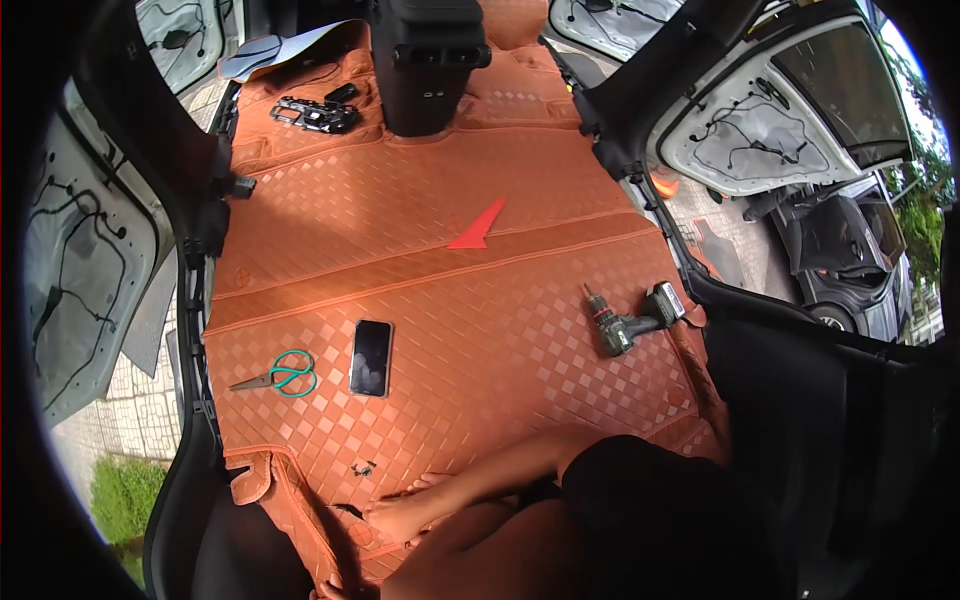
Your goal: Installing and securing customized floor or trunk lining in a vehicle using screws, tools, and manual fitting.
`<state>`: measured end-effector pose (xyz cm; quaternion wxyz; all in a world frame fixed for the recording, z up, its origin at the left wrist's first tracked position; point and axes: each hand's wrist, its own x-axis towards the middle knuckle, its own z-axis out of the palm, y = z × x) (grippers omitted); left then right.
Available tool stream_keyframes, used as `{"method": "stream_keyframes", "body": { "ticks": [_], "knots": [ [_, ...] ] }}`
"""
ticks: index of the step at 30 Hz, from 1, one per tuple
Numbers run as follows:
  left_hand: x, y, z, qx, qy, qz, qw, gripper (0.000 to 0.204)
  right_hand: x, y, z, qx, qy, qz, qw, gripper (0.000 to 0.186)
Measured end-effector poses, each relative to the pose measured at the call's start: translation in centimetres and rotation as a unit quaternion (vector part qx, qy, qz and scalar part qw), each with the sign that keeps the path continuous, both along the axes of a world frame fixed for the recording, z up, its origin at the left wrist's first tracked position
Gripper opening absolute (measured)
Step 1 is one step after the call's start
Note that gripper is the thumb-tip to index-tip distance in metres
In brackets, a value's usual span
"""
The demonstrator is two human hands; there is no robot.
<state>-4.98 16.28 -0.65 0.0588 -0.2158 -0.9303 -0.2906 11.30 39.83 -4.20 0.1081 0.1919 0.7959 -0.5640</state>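
Observation:
Only the fingertips of my left hand (328, 592) show, at the lower edge, beside the raised near-left edge of the orange quilted floor mat (440, 440). Too little of that hand is visible to tell its grip. My right hand is out of the picture. My bent bare legs and feet rest across the near part of the mat. Just beyond the feet lies a small cluster of dark clips (363, 468). Green-handled scissors (285, 376) and a dark-screened smartphone (371, 358) lie farther off. To the right, a cordless drill (628, 320) rests on its side.
A red pointed piece (482, 228) lies mid-mat. Beyond it stand a black centre console (428, 70) and a black plastic trim part (318, 113). A silvery sheet (290, 50) lies at the far left. Open car doors with bared inner panels (750, 135) flank both sides.

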Motion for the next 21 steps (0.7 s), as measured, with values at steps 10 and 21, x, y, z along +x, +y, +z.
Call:
{"method": "stream_keyframes", "body": {
  "ticks": [10, 21],
  "knots": [
    [-0.9, 0.5, 0.4, 0.009, 0.022, -0.106, 0.994, 0.044, 45.1, 14.1, 6.5, 0.495, -0.415, -0.242, 0.724, 0.043],
    [2.2, -1.3, 3.8, -0.052, -0.001, 0.001, 0.999, 0.04, 53.6, 14.4, 3.6, 0.434, -0.223, -0.243, 0.838, 0.055]
  ]
}}
